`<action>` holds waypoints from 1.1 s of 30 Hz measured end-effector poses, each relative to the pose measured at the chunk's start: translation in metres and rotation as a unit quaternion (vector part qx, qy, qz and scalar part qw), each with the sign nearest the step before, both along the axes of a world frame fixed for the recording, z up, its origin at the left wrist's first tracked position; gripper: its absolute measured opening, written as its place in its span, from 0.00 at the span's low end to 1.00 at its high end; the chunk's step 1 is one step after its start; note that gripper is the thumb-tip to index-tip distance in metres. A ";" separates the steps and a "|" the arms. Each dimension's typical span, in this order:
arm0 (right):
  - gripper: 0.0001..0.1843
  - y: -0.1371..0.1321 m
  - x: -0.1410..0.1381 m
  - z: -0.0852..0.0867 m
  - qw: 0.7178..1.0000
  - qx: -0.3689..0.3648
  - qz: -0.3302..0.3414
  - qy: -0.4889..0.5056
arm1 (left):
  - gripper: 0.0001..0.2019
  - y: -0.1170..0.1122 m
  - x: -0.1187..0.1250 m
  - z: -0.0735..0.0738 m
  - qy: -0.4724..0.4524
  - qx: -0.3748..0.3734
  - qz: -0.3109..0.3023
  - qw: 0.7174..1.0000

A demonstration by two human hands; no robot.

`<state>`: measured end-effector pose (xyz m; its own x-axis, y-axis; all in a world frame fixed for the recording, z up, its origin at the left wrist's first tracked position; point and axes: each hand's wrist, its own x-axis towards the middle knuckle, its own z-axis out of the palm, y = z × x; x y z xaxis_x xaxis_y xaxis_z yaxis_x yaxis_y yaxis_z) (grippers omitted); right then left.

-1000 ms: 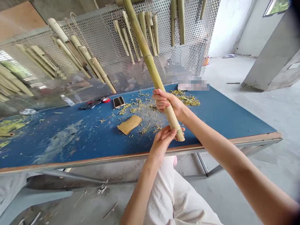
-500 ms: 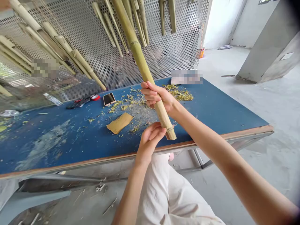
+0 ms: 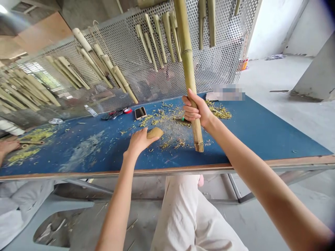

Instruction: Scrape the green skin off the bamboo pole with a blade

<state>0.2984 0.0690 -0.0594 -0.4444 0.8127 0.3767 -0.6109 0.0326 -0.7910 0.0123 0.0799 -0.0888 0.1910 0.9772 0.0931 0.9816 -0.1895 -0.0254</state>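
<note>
My right hand (image 3: 195, 109) is wrapped round the lower part of a long bamboo pole (image 3: 186, 52). The pole stands nearly upright over the table; its top runs out of view, and its pale cut end (image 3: 198, 144) is near the front edge. My left hand (image 3: 138, 141) is on a tan piece of sandpaper (image 3: 155, 132), thumb along the near side and fingers over the far side. Part of the sheet is hidden under that hand. Partly behind my right hand lies something with a green end (image 3: 183, 119).
Yellow-green shavings (image 3: 220, 111) lie across the blue table (image 3: 264, 136). Behind are a phone (image 3: 140, 113), red tape (image 3: 127, 111), a bottle (image 3: 90, 111) and a perforated metal panel (image 3: 167, 78) hung with bamboo pieces (image 3: 125, 83). Another person's hand (image 3: 9, 146) holds bamboo at far left.
My left hand has left the pole's lower end and moved left onto the sandpaper. My right hand keeps its grip, and the pole is more upright. The view has turned left.
</note>
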 end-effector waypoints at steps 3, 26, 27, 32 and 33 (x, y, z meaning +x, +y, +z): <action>0.27 0.003 0.005 -0.001 0.999 0.005 -0.032 -0.011 | 0.33 0.003 0.002 0.001 -0.039 0.055 -0.036 0.997; 0.25 0.013 0.004 -0.006 0.979 -0.032 -0.199 0.016 | 0.21 -0.153 0.144 -0.095 -0.192 0.211 -0.302 0.910; 0.25 0.013 0.004 -0.005 0.974 -0.028 -0.223 0.022 | 0.21 -0.154 0.142 -0.092 -0.212 0.209 -0.307 0.904; 0.28 0.006 0.004 0.002 0.975 0.003 -0.223 0.008 | 0.23 -0.141 0.119 -0.044 -0.378 0.238 -0.218 0.868; 0.28 0.003 0.004 0.006 0.978 0.007 -0.211 0.002 | 0.26 -0.133 0.117 -0.032 -0.398 0.221 -0.203 0.867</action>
